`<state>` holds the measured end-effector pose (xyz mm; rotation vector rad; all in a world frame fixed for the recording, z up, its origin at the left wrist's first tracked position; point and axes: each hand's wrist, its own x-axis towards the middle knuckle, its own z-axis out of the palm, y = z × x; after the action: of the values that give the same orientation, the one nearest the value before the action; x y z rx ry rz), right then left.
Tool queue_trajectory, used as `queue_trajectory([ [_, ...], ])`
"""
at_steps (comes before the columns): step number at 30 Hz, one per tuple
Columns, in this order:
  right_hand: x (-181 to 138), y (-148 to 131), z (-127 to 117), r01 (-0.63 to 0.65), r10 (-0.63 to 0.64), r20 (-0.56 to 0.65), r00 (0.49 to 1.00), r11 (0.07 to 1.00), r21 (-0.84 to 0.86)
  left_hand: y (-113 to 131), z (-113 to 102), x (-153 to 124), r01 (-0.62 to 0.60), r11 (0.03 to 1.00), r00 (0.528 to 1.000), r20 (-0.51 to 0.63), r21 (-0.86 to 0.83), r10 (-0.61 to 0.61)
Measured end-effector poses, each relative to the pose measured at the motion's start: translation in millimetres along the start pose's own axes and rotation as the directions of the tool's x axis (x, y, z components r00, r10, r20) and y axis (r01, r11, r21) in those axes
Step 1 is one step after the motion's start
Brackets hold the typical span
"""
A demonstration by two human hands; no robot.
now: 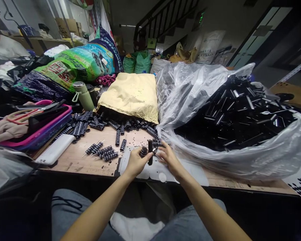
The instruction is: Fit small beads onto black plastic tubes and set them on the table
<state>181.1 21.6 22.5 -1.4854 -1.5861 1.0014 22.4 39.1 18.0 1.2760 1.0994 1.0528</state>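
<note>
My left hand [138, 162] is closed on a short black tube [150, 157], held upright between thumb and fingers. A dark patterned roller [143, 152] also shows at its fingers. Just right of the tube, my right hand [169, 158] has its fingers bent close to it, partly blurred; a small shiny piece shows at the fingertips, too small to name. Left of my hands lies a group of black-and-white patterned rollers [107, 153], several with thin metal pins sticking out of the ends. More such rollers [81, 124] are heaped farther back.
A big clear plastic bag [230, 164] of black tubes [240, 110] fills the right side. A cream sack [132, 90] stands behind my hands. On the left are a pink basket [37, 136], a white box [55, 149] and a green flask [84, 95]. The table's front edge runs below my hands.
</note>
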Motion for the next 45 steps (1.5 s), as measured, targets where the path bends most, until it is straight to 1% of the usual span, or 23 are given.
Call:
queue_trajectory([
  [1,-1,1,0,-0.036,0.036,0.033,0.999,0.999,0.007,0,-2,-3,-0.084,0.994,0.996,-0.008,0.072,0.085],
  [2,-1,2,1,-0.023,0.025,0.047,0.999,0.999,-0.029,1,-2,-5,-0.137,0.983,0.991,0.003,0.119,0.137],
  [3,-1,2,1,0.048,-0.042,0.050,0.998,0.992,-0.115,1,-3,-7,-0.151,0.979,0.989,0.021,0.136,0.149],
  [4,-1,1,1,0.161,-0.151,0.059,0.987,0.959,-0.234,2,-3,-8,-0.133,0.983,0.991,0.038,0.127,0.130],
  [5,-2,-1,1,0.282,-0.270,0.084,0.959,0.890,-0.358,3,-3,-9,-0.098,0.990,0.994,0.056,0.101,0.093],
  [7,-2,-5,0,0.466,-0.435,0.189,0.880,0.718,-0.517,4,-4,-9,-0.028,0.999,0.995,0.100,0.037,0.024],
  [8,-3,-7,-1,0.511,-0.472,0.225,0.852,0.659,-0.552,4,-5,-9,-0.006,1.000,0.992,0.125,0.017,0.004],
  [10,-4,-11,-1,0.525,-0.488,0.236,0.840,0.626,-0.577,2,-6,-8,0.012,1.000,0.988,0.154,-0.005,-0.011],
  [15,-9,-9,9,0.473,-0.389,0.271,0.881,0.691,-0.547,-6,-7,-8,0.030,0.999,0.993,0.114,-0.041,-0.025],
  [18,-11,-3,14,0.433,-0.409,0.170,0.897,0.731,-0.527,-8,-6,-10,0.051,0.992,0.992,0.124,-0.113,-0.037],
  [21,-12,-2,13,0.419,-0.419,0.108,0.902,0.785,-0.457,-5,-8,-11,0.177,0.944,0.977,0.168,-0.277,-0.133],
  [23,-16,-6,12,0.435,-0.420,0.130,0.898,0.807,-0.398,-3,-9,-11,0.252,0.902,0.963,0.185,-0.352,-0.197],
  [26,-21,-14,13,0.475,-0.440,0.179,0.880,0.820,-0.318,-2,-7,-11,0.292,0.883,0.954,0.180,-0.369,-0.240],
  [30,-24,-17,22,0.490,-0.450,0.202,0.870,0.835,-0.249,0,0,-13,0.251,0.872,0.965,0.034,-0.419,-0.261],
  [31,-24,-16,24,0.486,-0.444,0.209,0.871,0.841,-0.239,2,2,-14,0.269,0.858,0.957,0.020,-0.437,-0.289],
  [33,-24,-14,28,0.467,-0.423,0.219,0.879,0.856,-0.222,4,5,-16,0.342,0.820,0.931,0.050,-0.458,-0.361],
  [35,-23,-11,31,0.436,-0.393,0.220,0.893,0.876,-0.207,7,7,-16,0.402,0.794,0.907,0.083,-0.455,-0.412],
  [37,-23,-9,34,0.394,-0.358,0.202,0.912,0.901,-0.183,6,8,-15,0.431,0.791,0.894,0.086,-0.435,-0.440],
  [41,-23,-7,40,0.319,-0.292,0.182,0.939,0.936,-0.146,-2,5,-10,0.495,0.792,0.862,0.086,-0.357,-0.500],
  [42,-22,-6,43,0.311,-0.283,0.179,0.942,0.937,-0.155,-6,4,-10,0.483,0.815,0.871,0.074,-0.321,-0.486],
  [43,-21,-4,45,0.307,-0.278,0.169,0.946,0.936,-0.174,-10,3,-10,0.442,0.857,0.894,0.054,-0.265,-0.445],
  [44,-20,-1,48,0.302,-0.275,0.150,0.950,0.932,-0.202,-15,2,-12,0.364,0.913,0.930,0.024,-0.182,-0.366],
  [45,-19,2,51,0.295,-0.272,0.122,0.954,0.925,-0.238,-20,2,-14,0.249,0.966,0.968,-0.007,-0.067,-0.250],
])
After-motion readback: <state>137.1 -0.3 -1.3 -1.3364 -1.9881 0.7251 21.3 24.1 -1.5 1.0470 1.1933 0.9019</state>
